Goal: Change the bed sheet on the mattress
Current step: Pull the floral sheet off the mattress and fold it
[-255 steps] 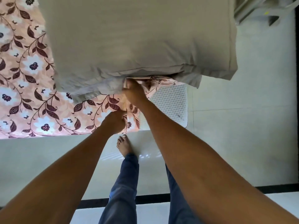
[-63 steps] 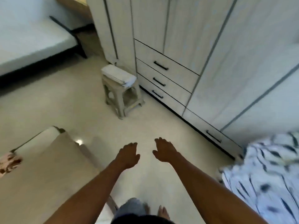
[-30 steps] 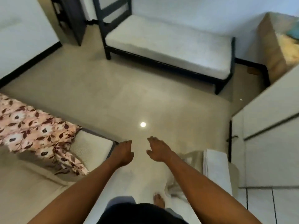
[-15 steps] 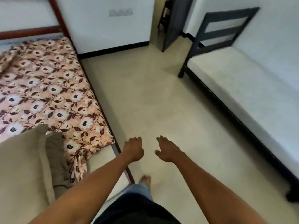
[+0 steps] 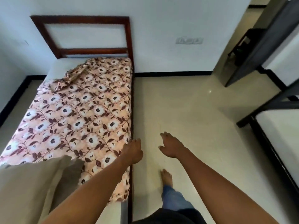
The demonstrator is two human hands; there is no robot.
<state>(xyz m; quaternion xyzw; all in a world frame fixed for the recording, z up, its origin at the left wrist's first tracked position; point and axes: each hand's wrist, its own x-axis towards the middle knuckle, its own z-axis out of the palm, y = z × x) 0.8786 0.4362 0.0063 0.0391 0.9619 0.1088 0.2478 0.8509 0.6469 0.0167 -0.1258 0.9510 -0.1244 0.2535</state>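
At the left of the frame, looking down on a pink floral bed sheet lying over the mattress, covering most of it and hanging over the right-hand edge next to the dark wooden side rail. Seeing the sheet bunching into a rumpled fold at the upper left, leaving a white corner of mattress bare just below the wooden headboard (another bare strip showing at the bottom, beneath the left forearm). Noting a beige pillow resting on the sheet's near end at lower left, overlapping the flowers.

Holding the left hand out at lower centre, back toward the camera, fingers loosely bent and gripping nothing, hovering over the sheet's right-hand edge; unable to tell whether touching the cloth. Holding the right hand out just right of it, fingers relaxed and slightly spread, empty, hanging over the pale floor and apart from the bed.

Standing on that floor with one bare foot showing below the right hand, a blue trouser leg trailing down from it. Catching a second bed with a black frame and a bare white top along the right edge, a dark door standing open at upper right, and a switch plate sitting on the white wall between door and headboard.
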